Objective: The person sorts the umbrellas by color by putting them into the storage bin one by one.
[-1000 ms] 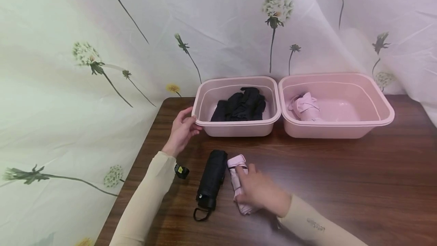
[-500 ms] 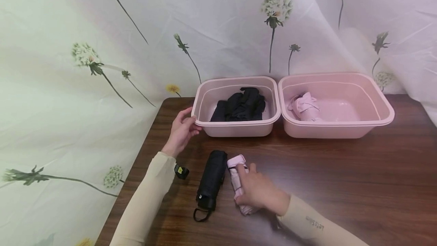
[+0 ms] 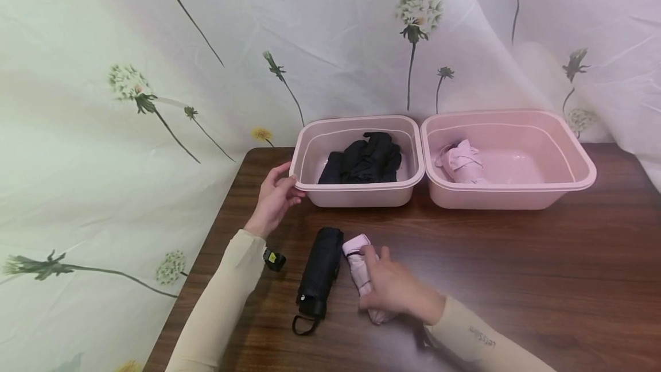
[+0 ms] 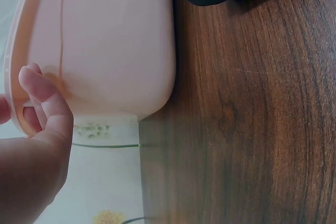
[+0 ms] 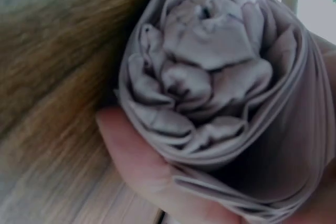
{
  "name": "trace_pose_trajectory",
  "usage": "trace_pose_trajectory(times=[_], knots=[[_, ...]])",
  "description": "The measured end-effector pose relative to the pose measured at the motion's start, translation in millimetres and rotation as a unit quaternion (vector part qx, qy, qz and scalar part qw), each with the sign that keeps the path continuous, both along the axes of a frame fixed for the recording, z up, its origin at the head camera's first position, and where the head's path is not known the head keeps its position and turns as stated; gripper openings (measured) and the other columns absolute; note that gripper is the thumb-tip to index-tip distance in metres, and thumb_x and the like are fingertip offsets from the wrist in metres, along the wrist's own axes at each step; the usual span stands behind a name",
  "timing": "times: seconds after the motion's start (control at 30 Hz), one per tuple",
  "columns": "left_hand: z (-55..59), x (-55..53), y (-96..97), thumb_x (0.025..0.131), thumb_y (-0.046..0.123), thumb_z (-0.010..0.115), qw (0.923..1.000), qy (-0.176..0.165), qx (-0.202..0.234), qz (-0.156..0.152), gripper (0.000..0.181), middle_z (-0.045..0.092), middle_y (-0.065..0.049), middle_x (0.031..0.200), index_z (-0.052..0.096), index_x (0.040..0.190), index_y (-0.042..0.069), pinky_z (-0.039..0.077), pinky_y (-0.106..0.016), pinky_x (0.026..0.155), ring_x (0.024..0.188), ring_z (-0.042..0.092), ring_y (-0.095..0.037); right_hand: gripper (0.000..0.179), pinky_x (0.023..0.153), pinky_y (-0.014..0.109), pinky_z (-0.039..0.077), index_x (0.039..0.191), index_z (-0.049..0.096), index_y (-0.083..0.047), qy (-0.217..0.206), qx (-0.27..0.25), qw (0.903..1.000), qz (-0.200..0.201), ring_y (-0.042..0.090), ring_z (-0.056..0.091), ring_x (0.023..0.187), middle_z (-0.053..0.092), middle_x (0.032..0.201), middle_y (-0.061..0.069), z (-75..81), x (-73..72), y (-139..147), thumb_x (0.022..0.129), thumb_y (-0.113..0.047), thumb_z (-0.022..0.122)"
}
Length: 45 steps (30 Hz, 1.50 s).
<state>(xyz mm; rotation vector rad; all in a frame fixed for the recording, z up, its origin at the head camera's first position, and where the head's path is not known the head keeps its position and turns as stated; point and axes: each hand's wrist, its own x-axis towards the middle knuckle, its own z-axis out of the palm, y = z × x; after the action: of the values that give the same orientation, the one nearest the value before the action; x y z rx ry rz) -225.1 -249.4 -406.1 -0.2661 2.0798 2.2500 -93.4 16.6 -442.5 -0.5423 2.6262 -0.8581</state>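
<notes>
A folded pink umbrella (image 3: 357, 271) lies on the table, and my right hand (image 3: 400, 291) grips it from the right side. In the right wrist view the gathered fabric end of the pink umbrella (image 5: 210, 87) fills the picture, with my thumb (image 5: 139, 166) against its lower side. Just left of it lies a folded black umbrella (image 3: 320, 268) with a wrist loop. My left hand (image 3: 271, 202) pinches the left rim of the smaller pink basin (image 3: 361, 197); the left wrist view has these fingers (image 4: 47, 100) around that rim.
Inside the smaller basin is a crumpled black fabric bundle (image 3: 369, 159). The larger pink basin (image 3: 496, 198) stands beside it on the right, holding a pink fabric bundle (image 3: 463, 162). Both basins stand at the back of the wooden table (image 3: 516, 268), before a flower-print cloth (image 3: 335, 45).
My right hand has shifted slightly to the right, and the pink umbrella's near end has swung a little right with it. The left hand, basins and black umbrella have stayed in place.
</notes>
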Motion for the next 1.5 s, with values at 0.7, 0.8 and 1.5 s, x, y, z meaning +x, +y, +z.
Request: trace_pose_trajectory(times=[0.7,0.8,1.5], knots=[[2.4,0.5,0.4,0.098,0.01,0.05,1.0,0.0,-0.008,-0.004,0.048,0.063,-0.001,0.087,0.035,0.144,0.015,0.054,-0.021,0.058,0.066,0.064,-0.011,0.082,0.067,0.031,0.051,0.137,0.032,-0.016,-0.086,-0.185,0.9788,0.004,0.019,0.058,0.079,0.056,0.1,0.015,27.5,-28.1,38.3,0.069,-0.014,0.076],[2.1,0.4,0.3,0.099,0.01,0.05,0.9999,0.001,-0.009,-0.005,0.048,0.063,-0.001,0.088,0.035,0.144,0.014,0.054,-0.021,0.058,0.066,0.064,-0.01,0.081,0.067,0.031,0.052,0.137,0.031,-0.018,-0.097,-0.21,0.973,0.004,0.02,0.059,0.08,0.055,0.104,0.016,33.6,-29.6,43.7,0.071,-0.014,0.076],[1.7,-0.4,0.0,0.099,0.009,0.048,1.0,-0.002,-0.002,-0.006,0.048,0.063,-0.002,0.086,0.034,0.144,0.013,0.053,-0.021,0.057,0.065,0.062,-0.011,0.078,0.066,0.046,0.059,0.144,0.024,-0.017,-0.152,-0.412,0.8982,-0.016,0.029,0.065,0.087,0.045,0.118,0.028,65.9,-41.8,76.5,0.079,0.004,0.062]])
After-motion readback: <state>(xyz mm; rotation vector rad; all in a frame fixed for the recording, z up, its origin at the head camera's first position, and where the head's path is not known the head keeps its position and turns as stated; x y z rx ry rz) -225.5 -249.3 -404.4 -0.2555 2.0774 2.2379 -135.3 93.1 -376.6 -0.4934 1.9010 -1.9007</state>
